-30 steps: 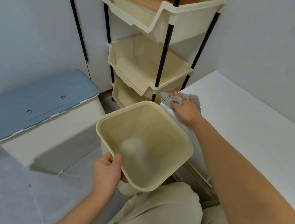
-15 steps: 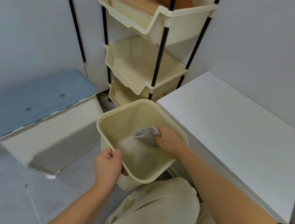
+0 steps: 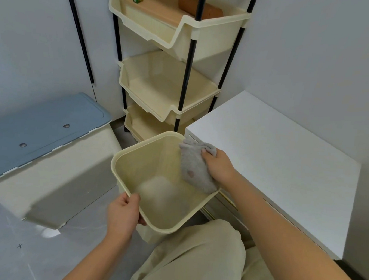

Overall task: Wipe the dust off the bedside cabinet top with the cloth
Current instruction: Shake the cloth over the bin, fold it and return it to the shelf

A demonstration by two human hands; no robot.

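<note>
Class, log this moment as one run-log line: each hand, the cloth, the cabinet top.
left hand: grips bin rim | right hand: holds cloth over bin | cabinet top: bare

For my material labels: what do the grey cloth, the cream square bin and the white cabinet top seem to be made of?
Grey cloth: soft fuzzy fabric, perhaps microfibre; it bunches limply in the right hand.
Cream square bin: moulded plastic, smooth, slight sheen, thin rolled rim.
White cabinet top: flat and matte, probably laminated or painted board; cannot tell which.

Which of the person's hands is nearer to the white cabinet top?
Right. The right hand, holding the cloth, is at the cabinet top's front corner; the left hand grips the bin's far rim.
</note>
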